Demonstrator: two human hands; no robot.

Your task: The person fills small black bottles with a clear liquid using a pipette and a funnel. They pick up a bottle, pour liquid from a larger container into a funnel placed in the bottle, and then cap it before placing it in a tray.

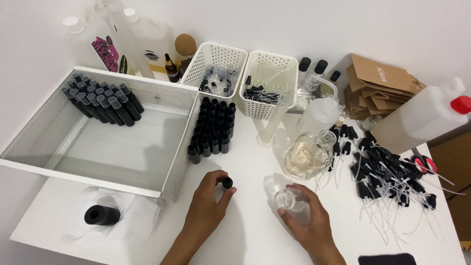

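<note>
My left hand (208, 206) rests on the white table (255, 240) and pinches a small black bottle (227, 183) between thumb and fingers. My right hand (309, 223) grips a clear plastic bottle (290, 200), tilted with its open mouth facing up and left. Just beyond my left hand stands a block of several small black bottles (213, 130). A round glass flask of pale yellow liquid (306, 158) sits behind my right hand.
A metal mesh tray (122, 147) at left holds more black bottles (100, 103). Two white baskets (267, 83) stand at the back. Black spray pumps (387, 172) lie scattered at right beside a large white jug (422, 118), paper bags (378, 86) and a black roll (102, 215).
</note>
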